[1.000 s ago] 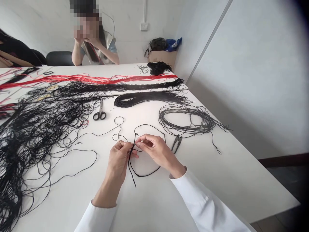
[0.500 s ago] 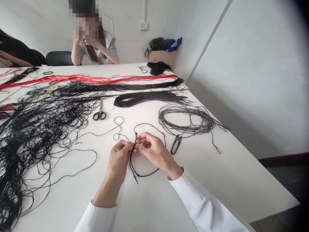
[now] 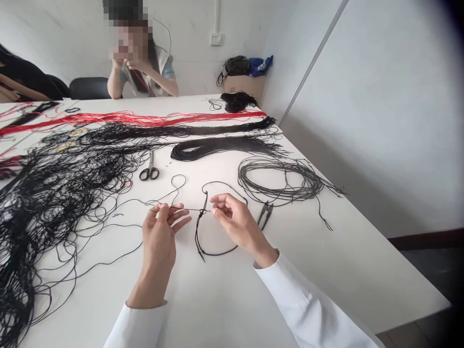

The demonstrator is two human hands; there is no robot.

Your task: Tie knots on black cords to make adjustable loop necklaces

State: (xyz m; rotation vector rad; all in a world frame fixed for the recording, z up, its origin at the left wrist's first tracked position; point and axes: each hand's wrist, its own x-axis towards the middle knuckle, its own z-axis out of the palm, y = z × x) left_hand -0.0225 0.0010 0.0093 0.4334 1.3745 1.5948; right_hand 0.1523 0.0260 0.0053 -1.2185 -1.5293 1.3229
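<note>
Here, the left hand (image 3: pixel 159 234) pinches a thin thread (image 3: pixel 195 210); the right hand (image 3: pixel 235 220), its grip unclear to me, is nearer the black cord (image 3: pixel 198 224), running lengthwise between them toward the table's (image 3: pixel 326 270) near edge.

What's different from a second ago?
The left hand has let go of the braided cord and moved left, now pinching a thin black thread drawn straight from the knot. The cord's loose lower end has shifted up in the picture. The right hand is nearly where it was; its grip is unclear. Scissors and coiled cord stayed put.
</note>
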